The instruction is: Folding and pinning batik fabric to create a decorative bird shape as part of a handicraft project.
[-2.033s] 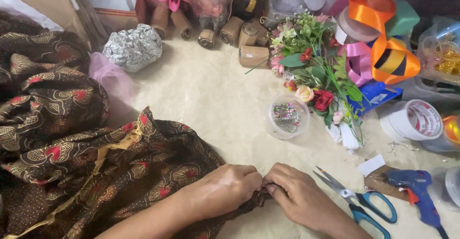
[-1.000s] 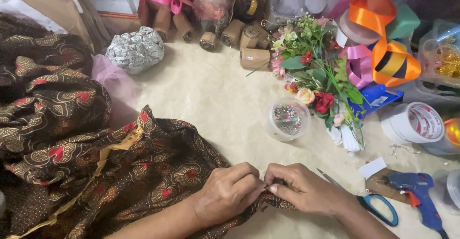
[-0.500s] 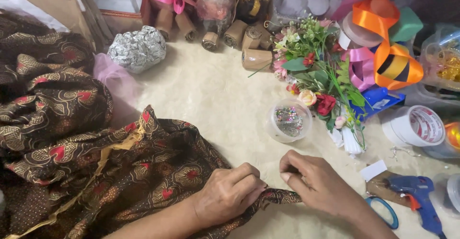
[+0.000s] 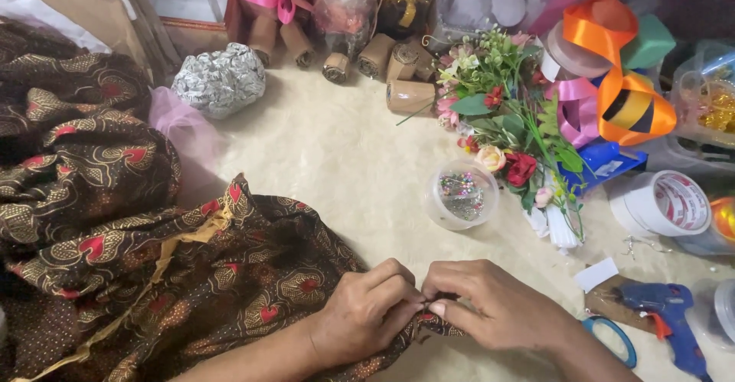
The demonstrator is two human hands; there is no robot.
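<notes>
Both hands are back together now, the right hand (image 4: pixel 501 309) having slid in from where it was lying flat a moment ago, covering less of the scissors (image 4: pixel 612 340). The left hand (image 4: pixel 367 313) is pinching the corner of the dark patterned cloth (image 4: pixel 191 275), and the right one is gripping the same corner, fingertips of the two meeting over it near the front edge of the mat (image 4: pixel 337 145). That cloth is spreading away leftward from the hands, its bulk heaped toward the left edge, so the left hand is sitting nearer the mass of it. Just beyond the hands, the round clear tub (image 4: pixel 462 194) is standing open with a glittery cluster of small pins or beads inside; which, I cannot tell. The blue glue gun (image 4: pixel 662 313) is lying at the front right corner.
</notes>
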